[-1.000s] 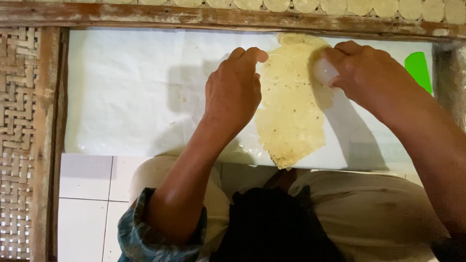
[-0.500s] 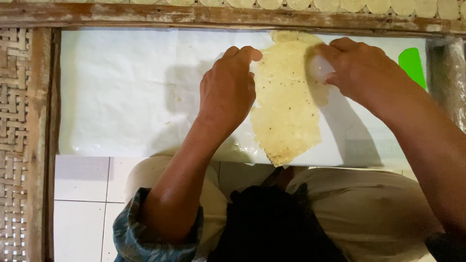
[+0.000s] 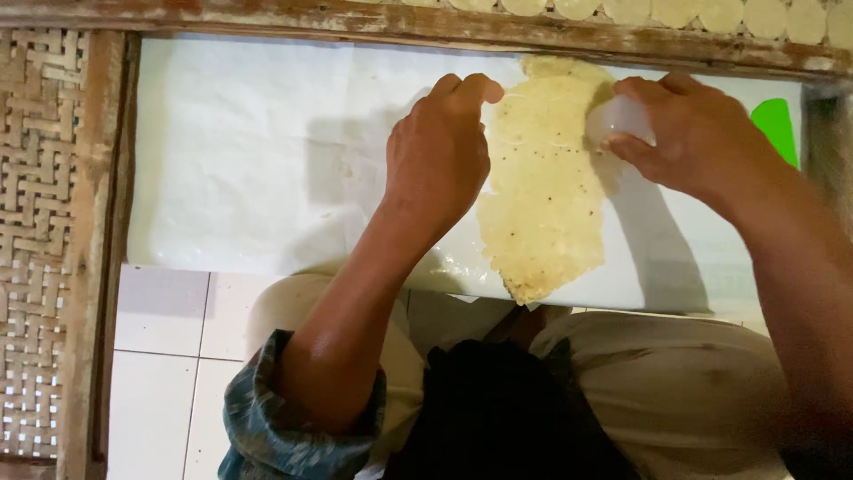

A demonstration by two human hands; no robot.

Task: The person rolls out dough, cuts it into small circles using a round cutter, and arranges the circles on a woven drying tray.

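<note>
A thin, pale yellow sheet of dough with dark specks (image 3: pixel 542 196) lies on a white plastic-covered board (image 3: pixel 258 160). My left hand (image 3: pixel 440 156) rests palm down on the board at the dough's left edge, fingers curled, touching the dough near its top. My right hand (image 3: pixel 689 133) grips a small translucent white round cutter (image 3: pixel 617 120) and presses it onto the dough's upper right edge.
A worn wooden frame (image 3: pixel 355 22) runs along the far side, with several round pale discs (image 3: pixel 675 11) laid out beyond it. A woven bamboo mat (image 3: pixel 35 222) is at the left. A green object (image 3: pixel 777 124) sits at the far right. White floor tiles (image 3: pixel 160 356) and my lap lie below.
Both hands stay almost in place. The right hand with the cutter has shifted slightly down and left on the dough's upper right edge.
</note>
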